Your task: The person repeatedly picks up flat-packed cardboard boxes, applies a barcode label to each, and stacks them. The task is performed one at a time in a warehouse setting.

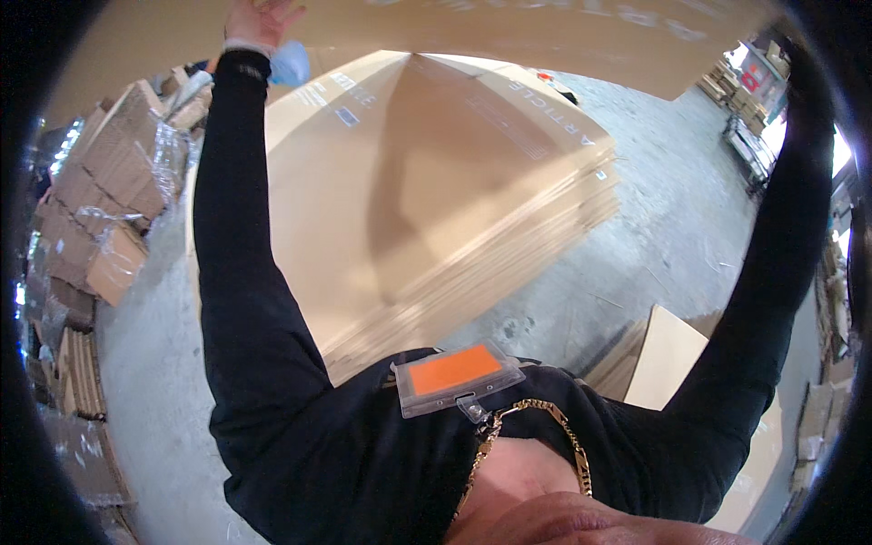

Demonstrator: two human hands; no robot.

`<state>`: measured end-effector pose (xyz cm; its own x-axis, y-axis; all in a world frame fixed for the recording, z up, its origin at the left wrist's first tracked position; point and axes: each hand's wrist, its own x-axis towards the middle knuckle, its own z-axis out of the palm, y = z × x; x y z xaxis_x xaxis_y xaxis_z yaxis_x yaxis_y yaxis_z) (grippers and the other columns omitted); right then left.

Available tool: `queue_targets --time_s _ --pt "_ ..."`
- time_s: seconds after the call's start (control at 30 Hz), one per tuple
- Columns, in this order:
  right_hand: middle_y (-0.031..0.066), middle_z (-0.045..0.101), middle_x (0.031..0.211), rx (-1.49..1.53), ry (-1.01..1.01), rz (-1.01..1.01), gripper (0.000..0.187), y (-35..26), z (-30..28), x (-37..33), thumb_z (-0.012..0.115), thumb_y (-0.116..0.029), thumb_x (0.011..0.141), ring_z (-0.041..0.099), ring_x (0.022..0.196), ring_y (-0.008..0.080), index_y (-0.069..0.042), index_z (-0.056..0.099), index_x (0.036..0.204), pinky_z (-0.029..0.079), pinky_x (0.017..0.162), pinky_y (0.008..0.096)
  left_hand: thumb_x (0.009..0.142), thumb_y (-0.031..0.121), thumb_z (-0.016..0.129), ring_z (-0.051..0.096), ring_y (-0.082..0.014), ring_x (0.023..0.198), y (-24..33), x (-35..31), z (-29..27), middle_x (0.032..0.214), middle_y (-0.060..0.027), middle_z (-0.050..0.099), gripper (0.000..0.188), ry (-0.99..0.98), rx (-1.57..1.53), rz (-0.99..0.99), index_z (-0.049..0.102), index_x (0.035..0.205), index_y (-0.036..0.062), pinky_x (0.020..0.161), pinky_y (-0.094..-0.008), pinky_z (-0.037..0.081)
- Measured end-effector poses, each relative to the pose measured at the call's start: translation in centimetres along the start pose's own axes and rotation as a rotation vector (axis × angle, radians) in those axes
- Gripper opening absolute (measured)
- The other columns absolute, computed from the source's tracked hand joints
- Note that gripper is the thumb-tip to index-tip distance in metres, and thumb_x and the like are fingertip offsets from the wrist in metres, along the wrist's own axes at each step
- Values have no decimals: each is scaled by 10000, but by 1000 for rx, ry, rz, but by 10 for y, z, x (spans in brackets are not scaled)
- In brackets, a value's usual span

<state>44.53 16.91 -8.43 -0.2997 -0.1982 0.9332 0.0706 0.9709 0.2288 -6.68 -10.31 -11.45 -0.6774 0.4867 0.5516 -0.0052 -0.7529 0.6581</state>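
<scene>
My left hand (pixel 259 18) is raised at the top left, fingers against the edge of a large flat cardboard sheet (pixel 545 36) that spans the top of the view. My right arm (pixel 790 182), in a black sleeve, reaches up along the right rim toward the same sheet; its hand is lost in the dark rim. Below the lifted sheet lies a tall stack of flat cardboard sheets (pixel 436 209) on the concrete floor.
Cartons wrapped in plastic film (pixel 100 218) are piled along the left. Flat cardboard pieces (pixel 672 363) lean at the lower right. Loaded racks (pixel 754 100) stand at the far right. A pale blue object (pixel 292 64) shows near my left wrist. An orange badge (pixel 454 372) hangs on my chest.
</scene>
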Motion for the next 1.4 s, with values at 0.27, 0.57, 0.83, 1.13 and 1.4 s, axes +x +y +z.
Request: queue_targets --time_s 0.27,0.57,0.83,1.13,1.4 --pt "66 601 935 484 -282 -337 217 -248 272 -153 546 -214 886 663 705 213 -207 582 1100 538 570 335 1011 405 442 484 -302 1312 -167 -395 -109 1473 -95 483 464 169 -136 -455 535 1364 118 1101 -504 377" --pt "88 593 927 499 -868 -154 247 -288 332 -399 604 -225 873 656 794 272 -175 599 1115 564 704 375 962 444 531 551 -333 1164 -123 -568 -168 1242 -198 524 549 1230 -201 -690 393 1328 60 991 -604 433" --pt "159 634 1000 545 -710 1243 373 -236 294 -469 727 -223 857 690 876 254 11 555 1091 580 694 399 974 533 528 635 -359 996 -157 -566 -192 1140 -170 565 507 1493 -11 -899 459 1247 111 824 -506 567" --pt "125 626 761 689 -754 2113 352 -207 343 -464 693 -218 901 702 592 250 64 525 1029 595 478 348 953 661 446 666 -325 858 -138 -548 -206 1041 -150 673 626 1221 292 -1176 482 1288 133 740 -468 543" --pt "184 692 709 165 -1045 1559 642 -212 297 -462 564 -575 881 696 675 353 45 712 804 562 748 466 961 395 588 669 -254 744 -172 -506 -238 827 -111 676 318 179 633 -1356 535 1021 87 688 -420 562"
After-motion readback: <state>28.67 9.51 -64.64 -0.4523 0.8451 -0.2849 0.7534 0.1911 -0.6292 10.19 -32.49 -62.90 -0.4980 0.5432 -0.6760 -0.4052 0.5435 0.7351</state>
